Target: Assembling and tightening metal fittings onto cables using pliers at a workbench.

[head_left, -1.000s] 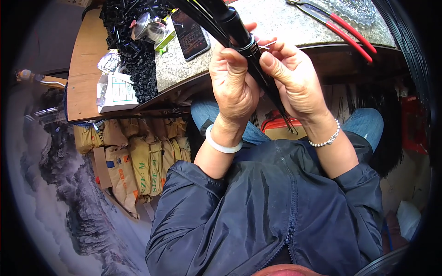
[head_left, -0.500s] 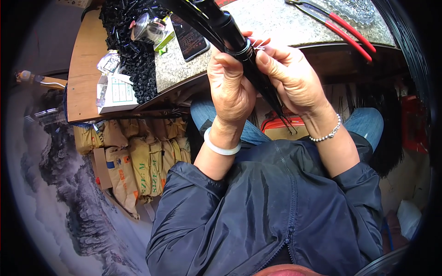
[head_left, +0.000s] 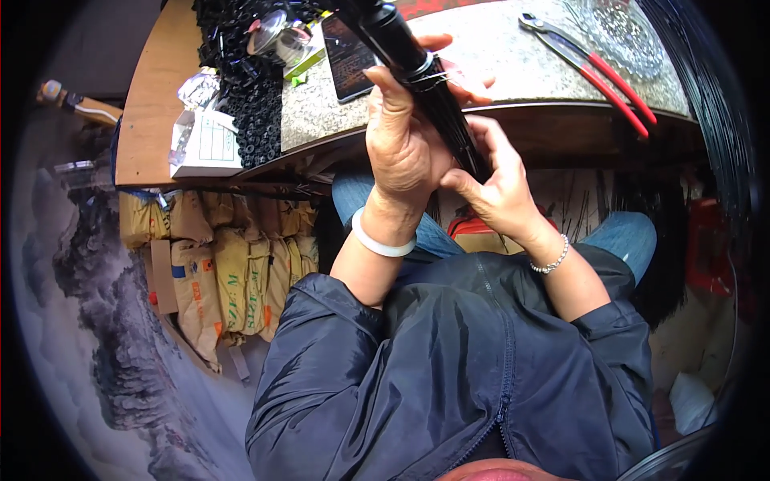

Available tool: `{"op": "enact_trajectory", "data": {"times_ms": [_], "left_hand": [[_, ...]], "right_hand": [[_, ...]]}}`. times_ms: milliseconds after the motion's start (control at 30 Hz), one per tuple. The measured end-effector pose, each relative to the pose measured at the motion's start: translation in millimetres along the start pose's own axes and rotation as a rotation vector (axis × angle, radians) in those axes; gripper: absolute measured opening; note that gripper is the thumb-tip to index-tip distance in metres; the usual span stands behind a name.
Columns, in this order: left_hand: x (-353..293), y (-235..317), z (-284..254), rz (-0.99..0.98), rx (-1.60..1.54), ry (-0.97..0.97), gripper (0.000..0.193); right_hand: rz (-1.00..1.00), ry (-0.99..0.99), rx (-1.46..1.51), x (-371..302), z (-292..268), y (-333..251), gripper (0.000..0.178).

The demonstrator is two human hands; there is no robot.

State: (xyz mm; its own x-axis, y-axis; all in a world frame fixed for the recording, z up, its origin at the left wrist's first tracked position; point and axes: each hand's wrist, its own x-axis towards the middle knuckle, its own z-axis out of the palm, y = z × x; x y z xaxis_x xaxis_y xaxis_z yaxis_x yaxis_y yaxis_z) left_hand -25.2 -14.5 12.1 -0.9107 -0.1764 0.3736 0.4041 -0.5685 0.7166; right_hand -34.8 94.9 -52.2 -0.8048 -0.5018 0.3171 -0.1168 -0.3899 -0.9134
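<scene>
A black umbrella frame (head_left: 401, 46), a closed bundle of thin ribs round a shaft, slants from the top edge down toward my lap. My left hand (head_left: 405, 152) cradles it from the left, thumb raised along the near side and fingertips showing beyond it. Around the bundle runs a thin wire ring (head_left: 431, 79), its loose end lying over my left fingers. Lower down, my right hand (head_left: 505, 184) is closed about the tips of the ribs, which its fingers partly hide.
Red-handled pliers (head_left: 593, 76) and a coil of clear wire (head_left: 622, 36) lie at the table's right. Left stand a phone (head_left: 349, 60), a lidded jar (head_left: 277, 38), black plastic parts (head_left: 255, 136) and a white box (head_left: 204, 144). Sacks (head_left: 233, 280) sit below; long black rods (head_left: 722, 120) hang right.
My right hand has left the wire ring and slid down to the rib tips, closing round them. My left fingers have spread behind the frame.
</scene>
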Motion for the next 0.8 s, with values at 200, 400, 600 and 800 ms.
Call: {"op": "enact_trajectory", "data": {"times_ms": [200,400,600,800], "left_hand": [[-5.8,-0.5,-6.0,0.075,0.198,-0.163,0.082],[-18.2,3.1,15.3,-0.015,0.376,0.017,0.049],[-25.7,-2.8,18.0,-0.001,0.432,0.101,0.033],[-32.6,-8.1,17.7,0.109,0.609,0.080,0.042]], "right_hand": [[0.090,-0.086,-0.205,-17.2,-2.1,8.0,0.038],[-0.015,-0.056,-0.231,-24.2,-3.8,15.4,0.041],[0.021,-0.108,-0.264,-27.8,-7.4,14.5,0.047],[-0.225,0.160,-0.143,-26.7,-4.5,4.5,0.066]]}}
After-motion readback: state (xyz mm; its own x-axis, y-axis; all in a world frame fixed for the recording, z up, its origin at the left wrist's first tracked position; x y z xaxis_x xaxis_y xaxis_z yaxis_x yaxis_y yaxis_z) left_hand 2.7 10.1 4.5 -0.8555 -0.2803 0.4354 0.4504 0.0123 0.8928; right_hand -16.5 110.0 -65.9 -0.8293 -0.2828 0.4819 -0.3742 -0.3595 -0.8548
